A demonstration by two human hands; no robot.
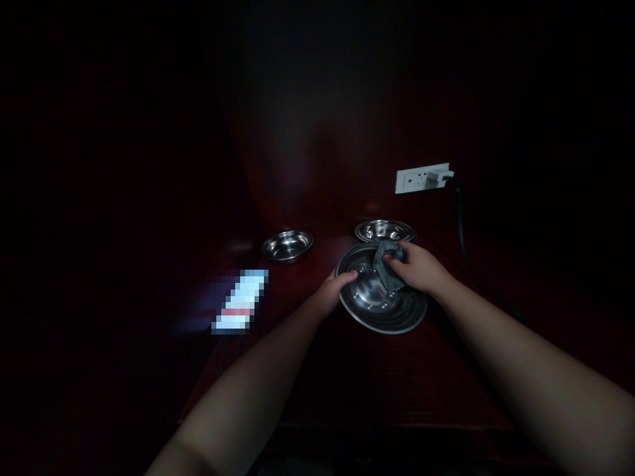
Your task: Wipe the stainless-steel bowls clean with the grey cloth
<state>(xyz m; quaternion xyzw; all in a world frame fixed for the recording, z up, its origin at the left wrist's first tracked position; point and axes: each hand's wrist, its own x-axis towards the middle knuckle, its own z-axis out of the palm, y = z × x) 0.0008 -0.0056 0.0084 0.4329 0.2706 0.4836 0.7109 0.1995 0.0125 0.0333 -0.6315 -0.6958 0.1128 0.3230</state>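
Note:
A large shiny steel dish (380,304) is tilted toward me over the dark red table (307,357). My left hand (333,294) grips its left rim, thumb over the edge. My right hand (419,268) is closed on a dark grey cloth (387,263), pressing it against the inside of the dish near the upper rim.
A small steel bowl (288,245) sits at the back left and another steel dish (385,231) right behind the held one. A lit phone screen (241,301) lies at the left. A white wall socket (421,177) with a plug and dark cable is at the back right. The room is very dark.

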